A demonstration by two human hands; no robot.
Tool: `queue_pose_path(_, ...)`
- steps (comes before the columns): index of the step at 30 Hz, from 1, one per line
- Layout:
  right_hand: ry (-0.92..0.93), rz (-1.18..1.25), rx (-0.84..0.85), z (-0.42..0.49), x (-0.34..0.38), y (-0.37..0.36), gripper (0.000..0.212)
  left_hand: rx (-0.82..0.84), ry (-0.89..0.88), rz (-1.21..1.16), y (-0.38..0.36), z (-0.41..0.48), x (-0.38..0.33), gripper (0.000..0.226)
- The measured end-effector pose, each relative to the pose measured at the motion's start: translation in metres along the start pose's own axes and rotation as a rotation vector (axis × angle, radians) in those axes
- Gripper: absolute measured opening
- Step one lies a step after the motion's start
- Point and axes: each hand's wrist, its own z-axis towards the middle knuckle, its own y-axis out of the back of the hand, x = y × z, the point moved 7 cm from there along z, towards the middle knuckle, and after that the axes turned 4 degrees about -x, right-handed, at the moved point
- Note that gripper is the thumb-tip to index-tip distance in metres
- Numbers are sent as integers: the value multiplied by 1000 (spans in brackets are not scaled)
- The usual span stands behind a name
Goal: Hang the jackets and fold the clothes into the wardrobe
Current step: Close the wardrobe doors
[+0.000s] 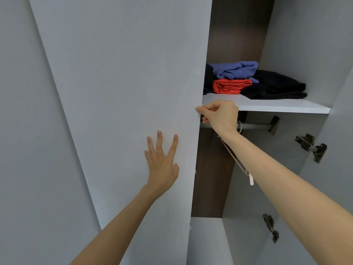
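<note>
A tall grey wardrobe door fills the middle of the view. My left hand lies flat on it with fingers spread. My right hand curls its fingers round the door's right edge, just below the white shelf. Folded clothes sit on that shelf: a blue one on top of a red one, with black ones to their right. Under the shelf runs a metal hanging rail. A pale pink hanger hangs from it, partly hidden behind my right forearm.
The right-hand door stands open, with two metal hinges on its inner face. The wardrobe's back panel is dark brown. Another grey panel lies at the far left.
</note>
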Motion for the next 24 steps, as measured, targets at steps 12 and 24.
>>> queue_pose_path(12,-1,-123,139,-30,10,23,27,45,23,-223,35,-15,-15,71)
queue_pose_path(24,113,-202,179,-134,64,174,26,-17,-7,-448,127,-106,-101,57)
